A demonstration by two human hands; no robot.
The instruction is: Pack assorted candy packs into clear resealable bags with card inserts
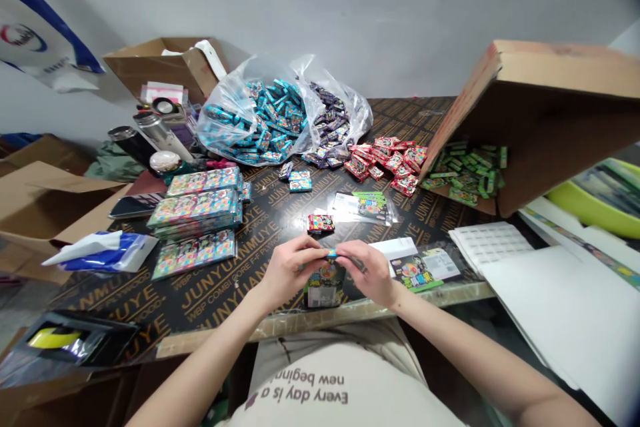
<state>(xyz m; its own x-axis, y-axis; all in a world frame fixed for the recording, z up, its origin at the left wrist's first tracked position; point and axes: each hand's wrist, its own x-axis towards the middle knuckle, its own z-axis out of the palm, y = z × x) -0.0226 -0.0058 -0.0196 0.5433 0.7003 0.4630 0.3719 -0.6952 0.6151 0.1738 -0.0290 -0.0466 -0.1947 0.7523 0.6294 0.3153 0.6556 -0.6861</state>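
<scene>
Between the fingertips of both hands is a small blue packet (331,253), mostly covered by them. My left hand (290,268) pinches its left end, while my right hand (371,270) grips the right end. Just under the fingers a dark printed package (324,295) stands or lies at the table's front edge; its upper part is hidden. A small red packet (321,223) lies right beyond the hands. Farther off are two blue packets side by side (300,181) and a purple packet (286,171). A clear sleeve with a printed card (364,207) lies to their right.
Plastic bags hold blue packets (277,117) and purple packets (333,117). Red packets (390,159) lie beside a tipped carton (545,80) with green packets (470,170). Stacked filled packs (197,213) stand left, near bottles (160,137). White sheets (540,300) lie right.
</scene>
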